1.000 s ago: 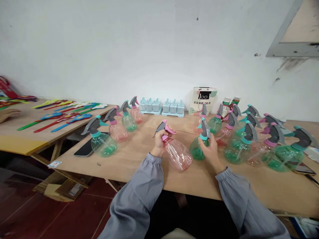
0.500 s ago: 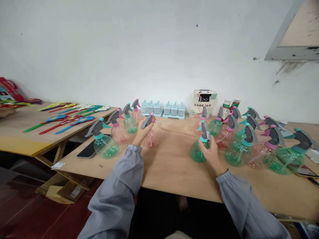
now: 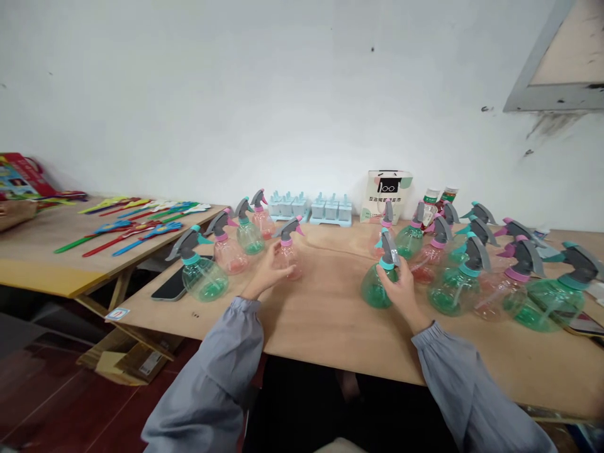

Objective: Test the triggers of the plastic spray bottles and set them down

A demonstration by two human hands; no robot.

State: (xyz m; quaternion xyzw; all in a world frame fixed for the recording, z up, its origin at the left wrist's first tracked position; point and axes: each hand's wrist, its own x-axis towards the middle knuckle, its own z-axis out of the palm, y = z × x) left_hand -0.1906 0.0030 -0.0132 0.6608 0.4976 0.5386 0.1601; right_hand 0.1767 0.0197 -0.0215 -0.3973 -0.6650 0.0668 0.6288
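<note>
The left hand (image 3: 267,275) rests low beside a clear pink, round-bellied plastic spray bottle with a grey-and-pink head (image 3: 287,263), thumb and fingers parted in a loose curve; from where I stand I can't tell whether the fingertips touch it. Working rightward, at that hand's nine o'clock comes a clear green plastic spray bottle with a grey-and-teal head (image 3: 206,279), a flat black phone (image 3: 168,286) just behind its left side, and three more bottles (image 3: 229,255), pink, green and pink, run off from about ten o'clock to nearly twelve. The pink bottle by the hand lies at its one o'clock, standing on the brown wooden table (image 3: 325,314), its long axis upright and its pink tip aimed toward three; the left hand is plainly the nearer of the two. Beyond, toward one o'clock, sit two pale blue plastic mould trays (image 3: 331,211). Over at three o'clock, well apart, the right hand (image 3: 400,288) has its fingers closed round the neck of an upright green bottle with a teal collar (image 3: 375,288), whose belly sits at that hand's nine o'clock. From that hand's twelve round to three stands a crowd of pink and green spray bottles (image 3: 453,292).
</note>
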